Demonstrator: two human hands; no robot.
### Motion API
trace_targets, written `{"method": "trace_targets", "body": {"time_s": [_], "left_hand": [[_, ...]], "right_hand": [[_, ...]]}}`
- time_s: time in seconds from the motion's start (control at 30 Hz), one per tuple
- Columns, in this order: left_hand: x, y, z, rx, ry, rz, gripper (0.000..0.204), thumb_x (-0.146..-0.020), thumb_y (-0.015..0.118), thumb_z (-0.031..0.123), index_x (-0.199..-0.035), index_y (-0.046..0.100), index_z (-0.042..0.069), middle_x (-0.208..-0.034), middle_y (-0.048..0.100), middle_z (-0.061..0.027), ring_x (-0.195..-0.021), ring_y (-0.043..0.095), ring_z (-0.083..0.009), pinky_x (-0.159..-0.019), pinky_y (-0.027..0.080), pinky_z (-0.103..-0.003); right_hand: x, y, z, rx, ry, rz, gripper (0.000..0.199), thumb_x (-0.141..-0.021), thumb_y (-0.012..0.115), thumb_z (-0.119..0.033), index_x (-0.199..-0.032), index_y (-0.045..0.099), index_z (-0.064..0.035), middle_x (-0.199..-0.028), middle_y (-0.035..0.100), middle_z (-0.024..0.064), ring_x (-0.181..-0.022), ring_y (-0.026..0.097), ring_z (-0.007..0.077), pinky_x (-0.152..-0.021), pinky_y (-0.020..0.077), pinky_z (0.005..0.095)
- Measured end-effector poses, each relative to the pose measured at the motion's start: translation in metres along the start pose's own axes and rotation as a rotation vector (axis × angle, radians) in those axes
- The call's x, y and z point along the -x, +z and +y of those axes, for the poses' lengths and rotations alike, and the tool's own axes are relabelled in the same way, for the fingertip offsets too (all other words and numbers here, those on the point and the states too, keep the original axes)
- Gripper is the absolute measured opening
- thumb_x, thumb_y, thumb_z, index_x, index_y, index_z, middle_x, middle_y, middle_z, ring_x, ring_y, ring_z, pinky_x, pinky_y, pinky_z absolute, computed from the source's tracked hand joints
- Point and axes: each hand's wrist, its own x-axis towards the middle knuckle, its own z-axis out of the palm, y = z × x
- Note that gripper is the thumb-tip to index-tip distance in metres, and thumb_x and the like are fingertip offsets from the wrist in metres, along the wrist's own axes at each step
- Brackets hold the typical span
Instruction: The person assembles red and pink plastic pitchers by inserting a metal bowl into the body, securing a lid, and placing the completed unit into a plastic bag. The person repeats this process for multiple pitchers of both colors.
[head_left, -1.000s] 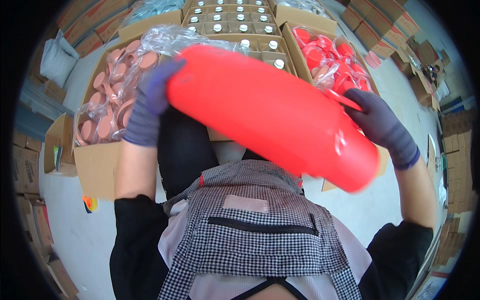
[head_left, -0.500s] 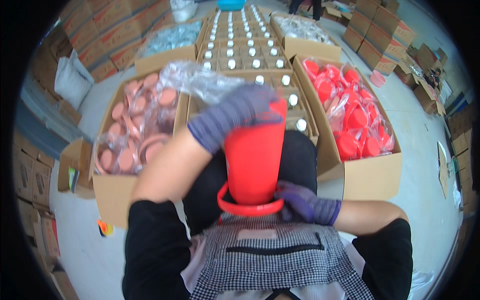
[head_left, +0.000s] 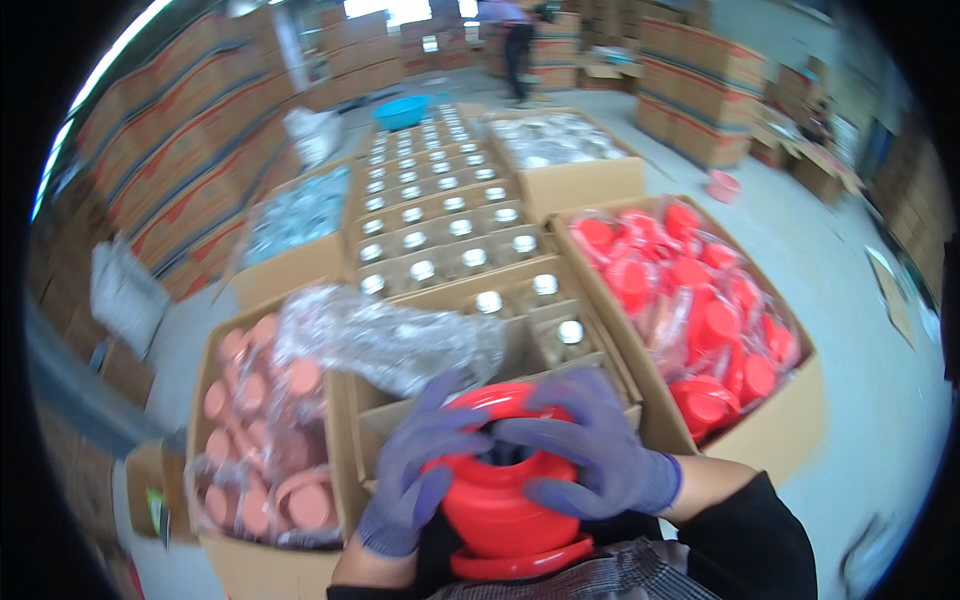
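Now, a glossy red, round, open-mouthed vessel [head_left: 512, 512] sits between the purple-gloved left hand [head_left: 424, 458] and purple-gloved right hand [head_left: 605, 455], both gripping its top.

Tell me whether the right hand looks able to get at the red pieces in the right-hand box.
Probably yes, if the right hand lets go of the red container: the box is open, and only its wall and some clear plastic seem in the way of the red pieces.

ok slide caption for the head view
Gloved left hand and right hand hold a red vessel before boxed, capped bottles.
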Motion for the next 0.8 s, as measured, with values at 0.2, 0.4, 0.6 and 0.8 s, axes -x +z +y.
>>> {"method": "trace_targets", "body": {"time_s": [0.2,0.4,0.6,0.8], "left_hand": [[-0.015,-0.002,0.011,-0.282,0.233,-0.106,0.052,-0.099,0.053,0.049,-0.103,0.075,0.002,-0.111,0.075,-0.0176,-0.124,0.064,-0.0422,-0.116,0.038,-0.058],[-0.011,0.010,-0.078,0.071,0.026,0.020,0.061,-0.099,0.047,0.053,-0.086,0.075,0.000,-0.095,0.076,-0.0178,-0.114,0.067,-0.0384,-0.113,0.043,-0.055],[0.002,0.019,-0.101,0.187,-0.117,-0.005,0.058,-0.099,0.042,0.046,-0.082,0.073,0.000,-0.092,0.076,-0.0161,-0.106,0.067,-0.0356,-0.113,0.042,-0.053],[-0.005,0.036,0.003,-0.600,0.047,-0.122,0.066,-0.096,0.054,0.061,-0.105,0.073,-0.001,-0.115,0.072,-0.0182,-0.120,0.065,-0.0379,-0.119,0.035,-0.056]], "right_hand": [[0.012,0.017,0.094,-0.591,0.464,0.085,0.052,-0.112,0.040,-0.036,-0.146,0.055,0.0005,-0.152,0.051,0.0209,-0.142,0.044,0.0365,-0.121,0.0328,0.0433],[0.058,0.050,0.100,-0.655,0.056,0.073,0.032,-0.107,0.054,-0.026,-0.124,0.068,-0.0030,-0.129,0.065,0.0174,-0.127,0.059,0.0367,-0.114,0.0417,0.0459],[0.071,0.058,0.050,-0.248,0.341,0.181,0.028,-0.100,0.062,-0.018,-0.124,0.066,-0.0045,-0.126,0.065,0.0190,-0.123,0.060,0.0397,-0.112,0.0453,0.0482],[0.066,0.082,0.109,-0.674,0.277,-0.064,0.040,-0.101,0.065,-0.021,-0.138,0.062,-0.0065,-0.139,0.061,0.0162,-0.131,0.059,0.0283,-0.114,0.0438,0.0414]]}}
